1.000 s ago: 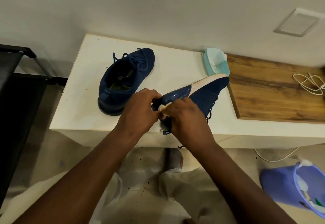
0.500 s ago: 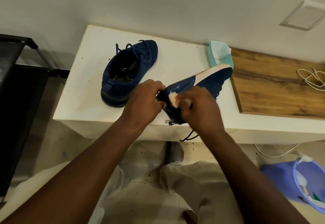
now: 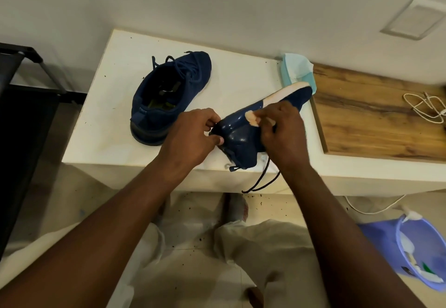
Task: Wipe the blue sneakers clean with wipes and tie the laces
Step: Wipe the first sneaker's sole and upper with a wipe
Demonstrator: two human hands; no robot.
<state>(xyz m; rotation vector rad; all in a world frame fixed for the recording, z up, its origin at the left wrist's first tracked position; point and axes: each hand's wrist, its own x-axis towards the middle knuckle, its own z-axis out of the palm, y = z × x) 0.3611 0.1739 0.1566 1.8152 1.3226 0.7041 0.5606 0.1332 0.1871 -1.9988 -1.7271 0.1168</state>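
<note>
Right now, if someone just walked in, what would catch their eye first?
A glossy dark blue sneaker is held tilted over the front edge of the white table: the left hand grips its near end while the right hand presses a soiled whitish wipe against it. Its matte navy twin sneaker sits upright behind, to the left.

One blue sneaker point(image 3: 166, 104) stands upright; the second sneaker point(image 3: 237, 136) tilts sideways, soiled wipe point(image 3: 253, 119) on it, lace point(image 3: 261, 182) dangling.

Much of wipe point(image 3: 252, 118) under right hand point(image 3: 284, 136); bucket point(image 3: 379, 236) cropped at right edge
</note>
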